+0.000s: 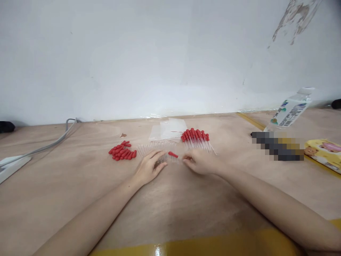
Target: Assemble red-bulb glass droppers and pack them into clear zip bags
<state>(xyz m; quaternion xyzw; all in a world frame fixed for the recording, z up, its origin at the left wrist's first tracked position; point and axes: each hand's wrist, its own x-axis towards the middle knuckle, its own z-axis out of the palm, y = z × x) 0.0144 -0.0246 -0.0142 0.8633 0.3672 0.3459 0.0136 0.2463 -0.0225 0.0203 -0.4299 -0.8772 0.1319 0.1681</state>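
A row of thin transparent tubes (145,148) lies on the table, partly hidden by my left hand (151,166). That hand rests over the near ends of the tubes with its thumb and fingers apart. A single red rubber bulb (173,154) lies between my two hands, close to the left fingertips. My right hand (198,161) is closed in a pinch just right of this bulb; what its fingertips hold, if anything, is hidden. Behind the right hand is a bunch of droppers (195,135), tubes with red bulbs on their far ends. Loose red bulbs (122,151) are heaped to the left.
White sheets (170,128) lie behind the tubes. At right are a tilted plastic bottle (290,109), a pixelated dark object (277,145) and a yellow printed packet (325,153). Grey cables (57,141) cross the left side toward a white box (14,166). A wall (119,71) bounds the back.
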